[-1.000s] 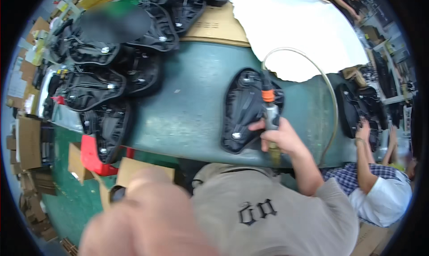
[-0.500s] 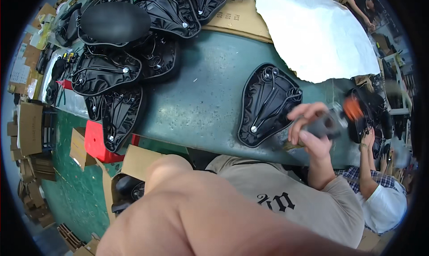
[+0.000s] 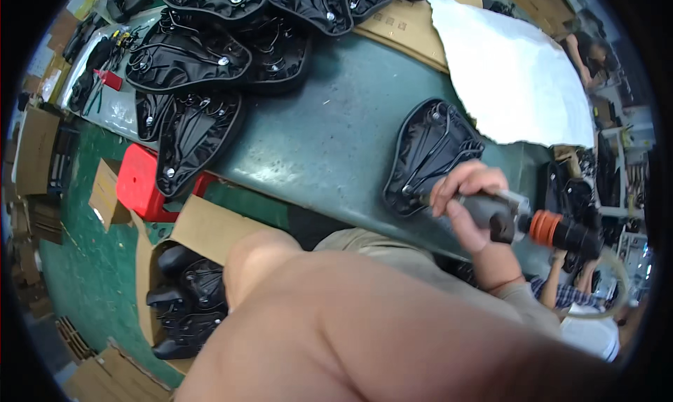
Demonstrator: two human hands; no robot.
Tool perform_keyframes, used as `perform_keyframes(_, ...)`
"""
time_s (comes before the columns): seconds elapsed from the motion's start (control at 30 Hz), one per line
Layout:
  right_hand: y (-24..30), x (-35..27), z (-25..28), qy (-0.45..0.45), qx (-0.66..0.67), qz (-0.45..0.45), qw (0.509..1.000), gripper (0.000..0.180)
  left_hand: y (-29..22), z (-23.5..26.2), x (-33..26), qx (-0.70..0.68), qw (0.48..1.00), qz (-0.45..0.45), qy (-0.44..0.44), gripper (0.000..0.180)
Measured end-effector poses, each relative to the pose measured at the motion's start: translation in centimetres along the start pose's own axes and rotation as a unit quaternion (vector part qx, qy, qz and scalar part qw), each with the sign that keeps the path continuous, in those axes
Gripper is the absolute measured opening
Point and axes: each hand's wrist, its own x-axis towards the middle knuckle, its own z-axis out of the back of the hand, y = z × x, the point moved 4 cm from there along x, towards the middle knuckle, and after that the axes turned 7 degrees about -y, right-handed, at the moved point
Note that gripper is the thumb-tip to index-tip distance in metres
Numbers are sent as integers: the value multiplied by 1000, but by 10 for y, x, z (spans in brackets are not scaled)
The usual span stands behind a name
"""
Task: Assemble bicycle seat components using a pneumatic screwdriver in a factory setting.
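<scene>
An upturned black saddle is seen lying on the right half of the green worktable, its rounded nose turned to the near side and its broad end to the far side. The underside is lined with creased, glossy black covering, bordered by a raised rim and crossed by dark metal rails; a bright bolt is set by the nose, and coils are fitted at the broad end. A power tool with a grey body, an orange band and a black end is gripped in the right hand, its fingers curled around the body just beside the saddle. A pale hose is looped at its right.

The left hand is not shown, so its state cannot be told; the near foreground is filled by the bare left arm. Whether the tool touches the saddle cannot be made out, since the space between is covered by the fingers. The saddle pile at the far left is cut off by the upper edge, and saddles in the open carton at the near left are partly hidden.

Small dark print is borne by the cardboard on the far side.
</scene>
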Motion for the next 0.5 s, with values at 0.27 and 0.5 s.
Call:
perform_keyframes(0.27, -19, 18, -8, 38, 57, -31, 997, 23, -63, 37, 4, -3, 998, -61, -16, 23)
perform_keyframes(0.5, -15, 14, -6, 42, 16, -44, 998, 29, -46, 37, -3, 0, 996, -94, -6, 26)
